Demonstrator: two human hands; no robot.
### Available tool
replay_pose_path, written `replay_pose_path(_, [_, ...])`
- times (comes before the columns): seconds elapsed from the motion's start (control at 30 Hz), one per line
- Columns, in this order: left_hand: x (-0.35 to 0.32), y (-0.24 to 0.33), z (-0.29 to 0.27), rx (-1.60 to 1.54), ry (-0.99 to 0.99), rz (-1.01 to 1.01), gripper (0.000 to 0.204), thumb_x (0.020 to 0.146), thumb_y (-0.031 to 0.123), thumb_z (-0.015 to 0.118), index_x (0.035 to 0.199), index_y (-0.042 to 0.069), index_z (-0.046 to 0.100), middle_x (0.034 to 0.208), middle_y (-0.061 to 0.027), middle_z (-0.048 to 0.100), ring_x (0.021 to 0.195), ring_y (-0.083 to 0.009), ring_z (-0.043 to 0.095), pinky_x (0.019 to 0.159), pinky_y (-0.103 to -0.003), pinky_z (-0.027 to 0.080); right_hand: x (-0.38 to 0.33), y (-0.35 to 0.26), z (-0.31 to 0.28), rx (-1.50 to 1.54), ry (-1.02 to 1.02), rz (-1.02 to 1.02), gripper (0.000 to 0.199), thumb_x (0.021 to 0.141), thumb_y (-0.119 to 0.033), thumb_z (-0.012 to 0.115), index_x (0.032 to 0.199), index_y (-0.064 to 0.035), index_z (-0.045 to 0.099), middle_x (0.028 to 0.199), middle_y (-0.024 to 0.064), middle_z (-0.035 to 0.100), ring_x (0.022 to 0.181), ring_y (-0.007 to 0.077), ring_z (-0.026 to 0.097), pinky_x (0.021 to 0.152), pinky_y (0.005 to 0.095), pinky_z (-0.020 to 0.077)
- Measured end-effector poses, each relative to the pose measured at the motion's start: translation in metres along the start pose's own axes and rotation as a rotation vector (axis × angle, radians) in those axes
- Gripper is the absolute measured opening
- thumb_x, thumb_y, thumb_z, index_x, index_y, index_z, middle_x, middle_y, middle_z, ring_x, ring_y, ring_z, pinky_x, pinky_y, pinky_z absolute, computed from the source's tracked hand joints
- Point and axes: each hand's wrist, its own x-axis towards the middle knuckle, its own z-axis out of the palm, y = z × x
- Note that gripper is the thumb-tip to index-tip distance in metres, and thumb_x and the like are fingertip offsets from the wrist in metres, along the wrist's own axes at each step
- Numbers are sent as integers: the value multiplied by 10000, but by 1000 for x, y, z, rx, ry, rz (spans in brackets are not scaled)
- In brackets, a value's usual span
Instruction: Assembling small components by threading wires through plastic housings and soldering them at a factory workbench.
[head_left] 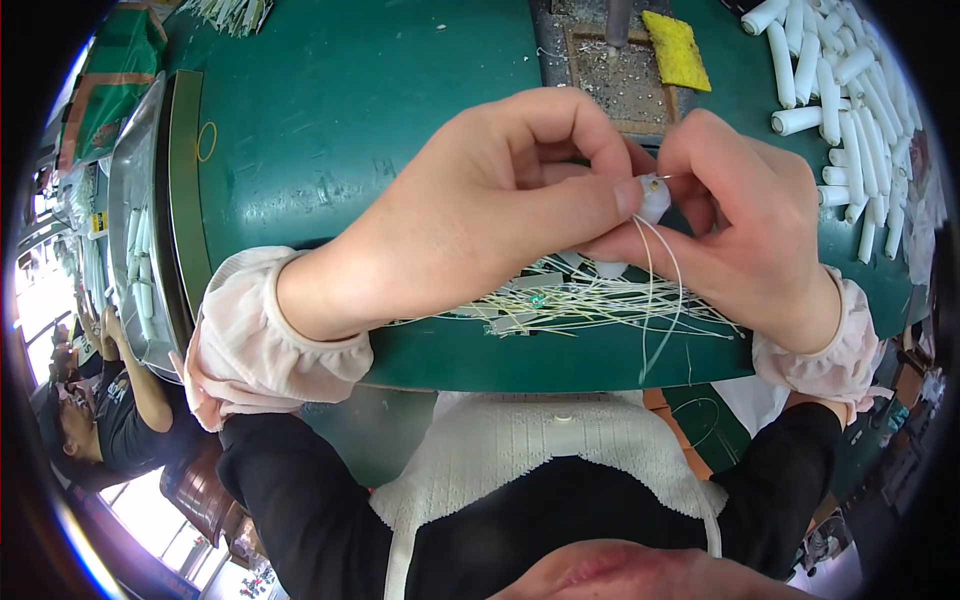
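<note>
Above the near part of the bench, my left hand [480,200] is closed, thumb and fingers pinching a small white plastic tube [654,205]. Its end shows past my thumb tip; the rest is hidden by my hands. My right hand [745,215] is closed beside it, thumb and forefinger pinching a thin wire [667,177] at the tube's end. Pale wires [676,262] hang in a loop below the tube. Under my hands lies a bundle of white wires [600,305], with small circuit boards [515,322] among them.
White tubes [850,110] are heaped at the far right. A soldering tray [620,95] with debris and a yellow sponge [677,50] sits at the back. At left stand a metal tray [140,180] with tubes and a rubber band [207,141]. Another person [110,400] works farther left.
</note>
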Motion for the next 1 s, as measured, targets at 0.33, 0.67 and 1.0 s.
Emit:
replay_pose_path(0.33, [5,-1,-5,22,150,-14,78,977,117,466,984,43,488,1142,-147,596,1074,-267,602,843,-340,553,3,9,-26,320,-302,392,287,805,-71,683,990,-79,465,663,-37,528,560,35,473,484,172,331])
replay_pose_path(0.67, [14,2,-10,-3,160,31,107,980,160,475,956,64,518,1096,-91,618,1043,-193,617,828,-317,558,11,3,-23,464,-173,531,78,974,-156,475,984,-84,445,670,-17,562,556,18,496,483,142,350])
replay_pose_path(1.0, [14,10,-15,-254,186,26,116,940,116,540,979,9,520,990,-73,586,902,-148,611,824,-299,542,14,9,-12,411,-101,425,75,972,-132,485,987,-61,466,695,-23,553,606,13,495,515,143,369])
